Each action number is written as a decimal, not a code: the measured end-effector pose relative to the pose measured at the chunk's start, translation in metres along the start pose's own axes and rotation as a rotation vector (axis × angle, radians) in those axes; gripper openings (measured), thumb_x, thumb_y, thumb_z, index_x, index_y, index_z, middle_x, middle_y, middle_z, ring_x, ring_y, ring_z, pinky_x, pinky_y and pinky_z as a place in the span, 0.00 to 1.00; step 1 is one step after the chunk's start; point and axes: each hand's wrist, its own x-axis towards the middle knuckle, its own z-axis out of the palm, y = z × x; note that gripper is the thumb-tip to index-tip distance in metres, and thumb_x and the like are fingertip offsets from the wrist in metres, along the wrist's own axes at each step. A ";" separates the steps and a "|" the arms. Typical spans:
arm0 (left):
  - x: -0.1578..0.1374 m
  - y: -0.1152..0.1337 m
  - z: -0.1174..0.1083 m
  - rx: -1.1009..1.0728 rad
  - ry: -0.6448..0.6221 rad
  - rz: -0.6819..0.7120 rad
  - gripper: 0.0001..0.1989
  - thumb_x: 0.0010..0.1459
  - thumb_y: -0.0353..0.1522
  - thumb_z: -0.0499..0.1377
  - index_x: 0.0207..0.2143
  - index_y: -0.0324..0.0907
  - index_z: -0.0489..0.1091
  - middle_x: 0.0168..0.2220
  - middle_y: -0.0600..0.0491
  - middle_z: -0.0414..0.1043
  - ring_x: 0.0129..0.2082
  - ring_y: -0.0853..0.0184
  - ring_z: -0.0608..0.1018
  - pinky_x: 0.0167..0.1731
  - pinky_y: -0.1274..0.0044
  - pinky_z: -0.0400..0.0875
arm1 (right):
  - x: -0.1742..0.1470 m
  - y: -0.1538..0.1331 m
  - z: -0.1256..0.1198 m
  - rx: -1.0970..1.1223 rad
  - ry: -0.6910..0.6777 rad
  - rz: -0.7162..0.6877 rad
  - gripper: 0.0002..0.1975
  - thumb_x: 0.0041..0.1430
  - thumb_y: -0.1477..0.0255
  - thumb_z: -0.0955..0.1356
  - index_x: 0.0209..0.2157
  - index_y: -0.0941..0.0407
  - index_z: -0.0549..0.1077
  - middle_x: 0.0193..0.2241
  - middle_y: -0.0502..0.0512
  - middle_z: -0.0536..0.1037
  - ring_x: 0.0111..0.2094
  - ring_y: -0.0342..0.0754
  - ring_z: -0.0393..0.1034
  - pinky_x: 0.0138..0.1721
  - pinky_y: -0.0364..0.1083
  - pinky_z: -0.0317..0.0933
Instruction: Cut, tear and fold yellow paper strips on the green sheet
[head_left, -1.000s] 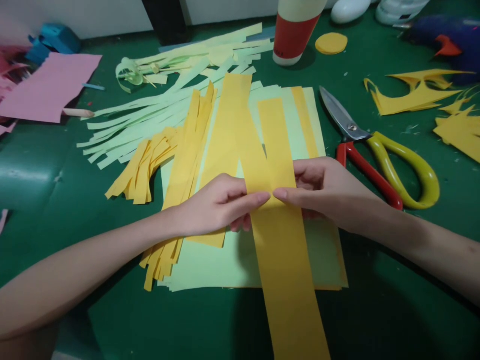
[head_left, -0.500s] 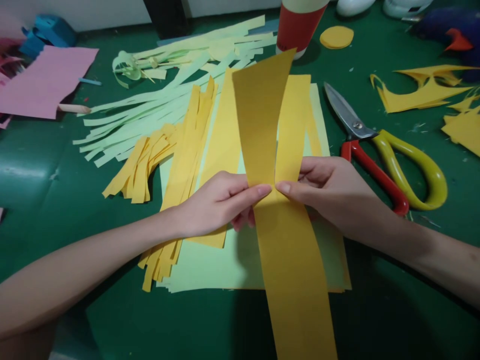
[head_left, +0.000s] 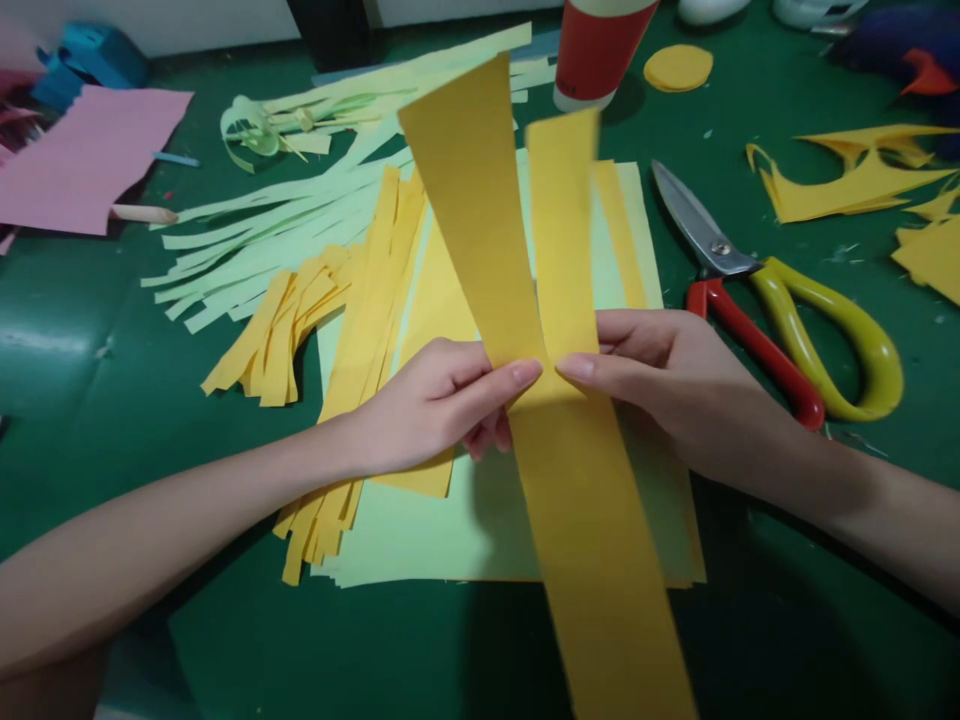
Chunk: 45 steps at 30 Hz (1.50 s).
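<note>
A long strip of yellow paper [head_left: 585, 520] is held up between my two hands, split lengthwise from its far end down to my thumbs. My left hand [head_left: 457, 405] pinches the wider left half beside the split. Just across the split, my right hand [head_left: 652, 375] pinches the narrower right half. Both thumbs lie on top, nearly touching, with the fingers mostly hidden beneath. Below lies a stack of pale green sheets [head_left: 435, 540]. Narrow yellow strips [head_left: 367, 350] and a wider yellow piece [head_left: 427, 320] rest on it, left of the held paper.
Scissors [head_left: 720, 250] with red and yellow handles lie right of my right hand. A red paper cup [head_left: 604, 50] stands at the back. Pale green fringed strips [head_left: 262, 220], pink paper [head_left: 90, 160] and short yellow strips [head_left: 281, 330] lie left; yellow scraps [head_left: 840, 190] lie right.
The split halves have spread further apart at their far ends. The left half has swung leftward, and the right half now stands up separately. My hands have stayed nearly in place.
</note>
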 end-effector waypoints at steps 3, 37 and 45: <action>0.001 -0.001 0.001 -0.022 -0.012 0.004 0.17 0.57 0.34 0.48 0.16 0.40 0.60 0.14 0.58 0.64 0.13 0.75 0.69 0.12 0.85 0.63 | 0.000 -0.001 -0.001 0.008 -0.054 0.007 0.04 0.46 0.70 0.69 0.28 0.53 0.75 0.23 0.48 0.75 0.24 0.42 0.70 0.24 0.39 0.65; 0.000 -0.005 -0.002 0.135 -0.080 0.070 0.20 0.58 0.35 0.50 0.16 0.36 0.68 0.15 0.53 0.70 0.15 0.74 0.72 0.16 0.84 0.64 | 0.003 0.007 -0.004 0.042 -0.103 -0.137 0.06 0.53 0.70 0.66 0.26 0.53 0.74 0.20 0.48 0.73 0.21 0.40 0.68 0.20 0.39 0.62; 0.001 -0.001 0.001 0.053 -0.018 0.050 0.21 0.57 0.33 0.51 0.12 0.36 0.65 0.14 0.54 0.68 0.14 0.76 0.69 0.16 0.86 0.64 | 0.003 0.009 0.003 0.018 0.093 -0.195 0.08 0.53 0.72 0.65 0.21 0.56 0.68 0.16 0.46 0.65 0.16 0.36 0.59 0.12 0.36 0.48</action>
